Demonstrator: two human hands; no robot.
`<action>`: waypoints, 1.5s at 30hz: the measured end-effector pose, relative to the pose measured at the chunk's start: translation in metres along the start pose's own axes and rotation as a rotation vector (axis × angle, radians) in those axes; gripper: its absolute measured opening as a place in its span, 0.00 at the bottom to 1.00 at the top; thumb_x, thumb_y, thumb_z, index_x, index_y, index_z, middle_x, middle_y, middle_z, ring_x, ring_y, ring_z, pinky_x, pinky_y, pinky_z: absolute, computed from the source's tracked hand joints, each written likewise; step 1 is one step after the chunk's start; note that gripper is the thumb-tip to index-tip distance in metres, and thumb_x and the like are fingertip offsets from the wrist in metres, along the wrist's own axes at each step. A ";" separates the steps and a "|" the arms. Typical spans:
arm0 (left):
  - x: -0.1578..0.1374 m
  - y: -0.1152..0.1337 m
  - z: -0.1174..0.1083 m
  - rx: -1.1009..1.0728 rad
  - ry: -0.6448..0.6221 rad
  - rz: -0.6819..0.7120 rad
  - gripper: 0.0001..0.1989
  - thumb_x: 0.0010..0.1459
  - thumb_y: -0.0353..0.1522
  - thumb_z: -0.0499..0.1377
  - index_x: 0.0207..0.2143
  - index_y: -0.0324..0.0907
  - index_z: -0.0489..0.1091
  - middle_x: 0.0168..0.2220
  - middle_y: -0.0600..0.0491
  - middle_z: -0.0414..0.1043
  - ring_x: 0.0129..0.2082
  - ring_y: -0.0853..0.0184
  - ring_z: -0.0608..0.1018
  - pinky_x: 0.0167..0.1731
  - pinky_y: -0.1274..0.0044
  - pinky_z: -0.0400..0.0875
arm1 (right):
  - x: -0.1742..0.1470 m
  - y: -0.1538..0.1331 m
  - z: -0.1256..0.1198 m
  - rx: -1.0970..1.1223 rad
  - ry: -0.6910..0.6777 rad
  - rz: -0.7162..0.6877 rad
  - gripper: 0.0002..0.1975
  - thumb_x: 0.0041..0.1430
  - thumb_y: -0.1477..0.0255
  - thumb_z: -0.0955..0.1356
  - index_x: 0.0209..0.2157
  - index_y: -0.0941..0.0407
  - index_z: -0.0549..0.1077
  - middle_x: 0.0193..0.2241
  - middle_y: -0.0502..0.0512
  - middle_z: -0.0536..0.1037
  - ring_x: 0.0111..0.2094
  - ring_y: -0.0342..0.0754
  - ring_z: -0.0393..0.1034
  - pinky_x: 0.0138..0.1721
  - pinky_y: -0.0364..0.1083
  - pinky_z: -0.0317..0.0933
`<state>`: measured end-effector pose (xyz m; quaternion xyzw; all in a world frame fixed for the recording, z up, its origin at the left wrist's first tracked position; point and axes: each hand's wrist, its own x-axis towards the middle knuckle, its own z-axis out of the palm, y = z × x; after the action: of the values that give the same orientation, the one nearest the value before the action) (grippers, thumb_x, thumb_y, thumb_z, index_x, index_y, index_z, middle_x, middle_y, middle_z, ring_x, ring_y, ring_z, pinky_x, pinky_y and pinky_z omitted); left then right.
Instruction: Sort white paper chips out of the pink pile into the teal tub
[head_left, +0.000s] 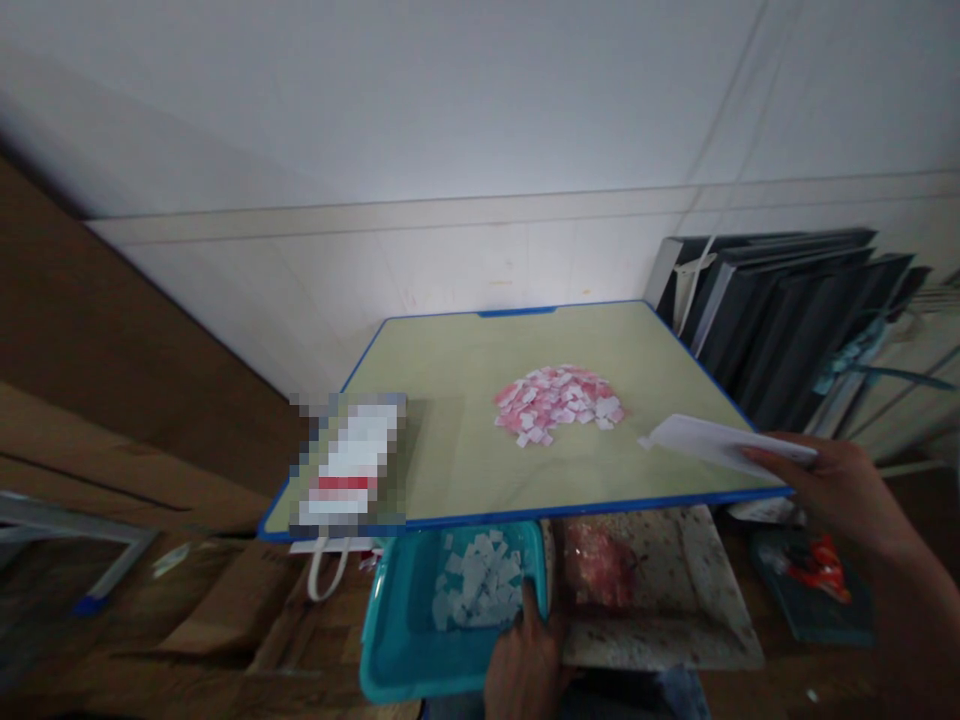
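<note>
My right hand (840, 485) is closed on the end of a flat, stiff white card (709, 440), held low over the right side of a pale yellow board with a blue edge (450, 400). A small white scrap shows at the card's far tip. Left of the card, a heap of pink and white paper-like pieces (559, 400) lies on the board. Below the board's front edge, my left hand (525, 660) grips the right front rim of a teal basin (405, 670), its index finger reaching along the inside. Pale square pieces (484, 580) lie in the basin.
A pixelated box (349, 460) stands at the board's left, with a white loop below. Right of the basin is a stained tray (675, 590) with a reddish clump. Dark panels (787, 310) lean at right; a dark green slab (814, 600) with something orange lies below.
</note>
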<state>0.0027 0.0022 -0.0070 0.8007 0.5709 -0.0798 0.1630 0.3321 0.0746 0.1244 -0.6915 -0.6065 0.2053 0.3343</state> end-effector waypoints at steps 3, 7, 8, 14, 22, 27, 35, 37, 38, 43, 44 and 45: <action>0.000 0.000 0.000 -0.004 0.018 0.017 0.33 0.44 0.42 0.58 0.54 0.50 0.55 0.54 0.30 0.55 0.31 0.58 0.76 0.28 0.68 0.72 | 0.003 -0.008 0.006 -0.013 -0.044 -0.051 0.14 0.50 0.62 0.66 0.33 0.55 0.77 0.30 0.61 0.78 0.28 0.52 0.71 0.29 0.46 0.62; 0.001 -0.001 0.001 0.000 0.014 0.015 0.36 0.43 0.39 0.60 0.55 0.51 0.52 0.54 0.30 0.54 0.32 0.57 0.76 0.29 0.68 0.72 | 0.006 -0.032 0.030 0.018 -0.161 -0.188 0.14 0.50 0.61 0.65 0.31 0.55 0.77 0.26 0.56 0.78 0.24 0.49 0.69 0.25 0.45 0.61; 0.000 -0.002 0.002 0.003 0.003 0.020 0.35 0.44 0.38 0.60 0.55 0.52 0.52 0.54 0.30 0.54 0.31 0.57 0.76 0.28 0.68 0.72 | 0.007 -0.041 0.039 0.032 -0.196 -0.230 0.14 0.51 0.61 0.65 0.30 0.54 0.77 0.25 0.54 0.78 0.23 0.48 0.68 0.24 0.44 0.61; 0.000 0.000 0.000 -0.013 0.012 0.012 0.36 0.46 0.40 0.58 0.57 0.52 0.48 0.54 0.30 0.54 0.32 0.56 0.76 0.29 0.68 0.72 | 0.011 -0.102 0.108 0.167 -0.381 -0.471 0.13 0.55 0.65 0.62 0.33 0.54 0.76 0.28 0.51 0.79 0.27 0.45 0.71 0.29 0.42 0.62; 0.000 0.001 -0.003 -0.035 -0.014 -0.020 0.40 0.44 0.38 0.60 0.57 0.55 0.42 0.52 0.35 0.60 0.34 0.57 0.76 0.30 0.69 0.72 | 0.009 -0.136 0.156 0.253 -0.369 -0.503 0.13 0.55 0.64 0.62 0.33 0.52 0.76 0.27 0.50 0.79 0.26 0.45 0.70 0.29 0.43 0.61; -0.001 0.000 -0.003 -0.077 0.021 -0.025 0.39 0.44 0.40 0.60 0.57 0.56 0.45 0.53 0.36 0.60 0.33 0.54 0.76 0.29 0.66 0.72 | 0.009 -0.132 0.158 0.265 -0.349 -0.478 0.13 0.55 0.64 0.62 0.33 0.53 0.76 0.27 0.50 0.79 0.24 0.44 0.69 0.27 0.43 0.61; -0.001 0.002 0.000 -0.053 0.061 -0.028 0.40 0.43 0.38 0.61 0.57 0.56 0.45 0.52 0.37 0.61 0.31 0.55 0.76 0.28 0.67 0.73 | 0.000 -0.133 0.159 0.295 -0.420 -0.494 0.12 0.55 0.64 0.62 0.33 0.51 0.76 0.29 0.50 0.79 0.30 0.47 0.72 0.35 0.45 0.62; -0.001 0.001 0.001 -0.057 0.070 -0.023 0.42 0.42 0.38 0.62 0.57 0.56 0.43 0.53 0.37 0.59 0.31 0.54 0.76 0.27 0.67 0.73 | -0.002 -0.133 0.160 0.311 -0.439 -0.502 0.12 0.54 0.63 0.63 0.33 0.51 0.76 0.31 0.50 0.79 0.32 0.48 0.72 0.37 0.46 0.62; 0.000 0.001 0.001 -0.056 0.057 -0.018 0.42 0.42 0.39 0.61 0.57 0.55 0.43 0.54 0.36 0.58 0.31 0.54 0.76 0.27 0.66 0.73 | -0.004 -0.133 0.160 0.320 -0.447 -0.506 0.12 0.54 0.63 0.63 0.33 0.51 0.76 0.32 0.50 0.79 0.33 0.48 0.72 0.38 0.46 0.62; 0.001 0.003 -0.007 -0.048 -0.062 -0.069 0.39 0.43 0.39 0.61 0.57 0.56 0.45 0.55 0.37 0.57 0.36 0.54 0.75 0.32 0.66 0.72 | -0.003 -0.123 0.145 0.375 -0.433 -0.482 0.11 0.51 0.64 0.66 0.30 0.54 0.77 0.26 0.50 0.79 0.27 0.45 0.72 0.31 0.42 0.63; 0.001 0.004 -0.010 -0.047 -0.072 -0.074 0.39 0.44 0.37 0.60 0.57 0.55 0.46 0.55 0.37 0.57 0.37 0.54 0.75 0.33 0.66 0.72 | 0.002 -0.117 0.138 0.386 -0.409 -0.461 0.10 0.50 0.63 0.67 0.28 0.55 0.77 0.23 0.50 0.78 0.24 0.44 0.70 0.27 0.41 0.62; 0.000 0.005 -0.012 -0.055 -0.072 -0.061 0.36 0.45 0.36 0.59 0.56 0.54 0.48 0.54 0.37 0.58 0.37 0.55 0.75 0.33 0.66 0.72 | 0.010 -0.111 0.129 0.396 -0.373 -0.432 0.11 0.48 0.63 0.67 0.27 0.56 0.76 0.20 0.49 0.76 0.21 0.43 0.68 0.24 0.41 0.61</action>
<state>0.0069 0.0055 0.0054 0.7748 0.5908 -0.0977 0.2027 0.1672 0.1165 0.1147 -0.4193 -0.7380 0.3663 0.3813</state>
